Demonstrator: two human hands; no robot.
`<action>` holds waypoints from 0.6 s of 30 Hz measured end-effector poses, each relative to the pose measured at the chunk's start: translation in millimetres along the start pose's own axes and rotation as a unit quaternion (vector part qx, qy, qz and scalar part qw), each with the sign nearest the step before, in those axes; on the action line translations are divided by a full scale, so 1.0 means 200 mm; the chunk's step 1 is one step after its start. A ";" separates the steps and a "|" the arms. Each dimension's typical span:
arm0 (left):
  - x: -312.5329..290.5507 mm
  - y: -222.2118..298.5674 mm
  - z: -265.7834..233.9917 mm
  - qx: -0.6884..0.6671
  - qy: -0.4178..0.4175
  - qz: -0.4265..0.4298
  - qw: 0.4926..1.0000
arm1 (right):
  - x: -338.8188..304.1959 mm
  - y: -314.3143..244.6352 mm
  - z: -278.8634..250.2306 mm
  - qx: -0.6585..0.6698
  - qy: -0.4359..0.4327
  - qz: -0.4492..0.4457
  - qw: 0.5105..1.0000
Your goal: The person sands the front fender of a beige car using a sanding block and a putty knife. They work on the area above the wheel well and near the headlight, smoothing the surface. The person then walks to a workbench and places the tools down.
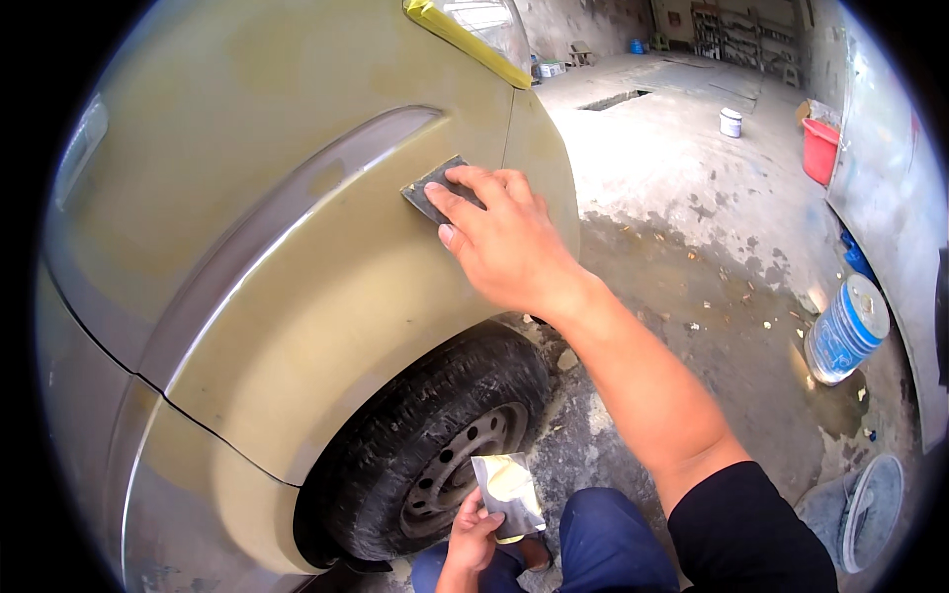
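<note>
My right hand (509,232) presses a dark, flat, rectangular spreader (435,194) against the yellow-green fender (386,252) of a vehicle, just below the end of a grey raised trim strip (326,158). Its fingers lie over the spreader and the thumb is at the lower edge. Low in front of my legs, my left hand (473,539) grips a small grey plate (531,519) that carries pale yellow putty (506,481). Behind that plate is the black tyre (395,445) with its steel rim (484,435), partly covered by the fender's arch.
Yellow masking tape (465,44) edges the headlight above. On the wet, littered floor to the right stand a blue-and-white bucket (846,331), a grey bucket (830,514) and a red bucket (819,150). Farther back are a small white can (731,123) and shelves (741,40).
</note>
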State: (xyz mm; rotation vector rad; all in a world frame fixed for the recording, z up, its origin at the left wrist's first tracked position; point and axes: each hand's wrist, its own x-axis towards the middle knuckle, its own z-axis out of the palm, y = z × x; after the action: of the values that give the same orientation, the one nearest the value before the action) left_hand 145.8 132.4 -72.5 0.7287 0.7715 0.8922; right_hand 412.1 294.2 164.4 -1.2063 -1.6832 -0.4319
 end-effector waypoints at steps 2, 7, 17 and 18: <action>0.00 0.00 0.01 -0.008 0.000 0.002 1.000 | -0.04 0.00 0.01 0.010 -0.003 0.009 1.000; -0.01 0.01 0.00 -0.007 0.003 0.007 1.000 | -0.13 -0.04 0.03 0.052 -0.023 0.067 0.996; -0.01 0.01 0.02 -0.014 0.000 0.015 1.000 | -0.22 -0.06 0.01 0.128 -0.086 0.117 0.981; 0.00 0.01 0.02 -0.015 0.001 0.016 1.000 | -0.22 -0.06 0.00 0.133 -0.093 0.118 0.980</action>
State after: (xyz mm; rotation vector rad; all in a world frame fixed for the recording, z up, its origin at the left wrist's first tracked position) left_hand 148.5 131.3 -68.7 0.7154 0.7481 0.9324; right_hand 403.4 266.8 129.6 -1.2559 -1.6664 0.0532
